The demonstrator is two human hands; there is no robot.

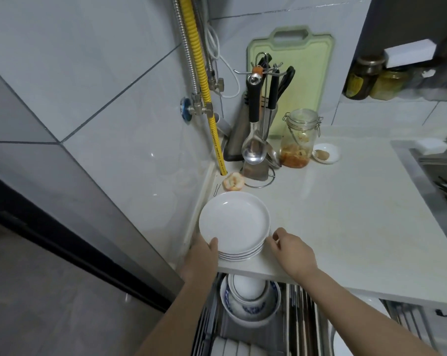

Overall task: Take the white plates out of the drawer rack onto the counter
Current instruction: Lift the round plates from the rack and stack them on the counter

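A home kitchen corner. A pale counter (345,214) meets tiled walls, with a green cutting board (302,80), hanging utensils (254,119), and a sink (432,170) alongside.

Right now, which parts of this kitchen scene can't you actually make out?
All in the head view:
- Drawer rack: the counter edge and both forearms cover much of it.
- Plate stack: its left rim is hidden behind the left hand.
- Right hand: fingertips curl out of sight, so contact with the plates is unclear.
- Shelf jars: blurred, labels unreadable.
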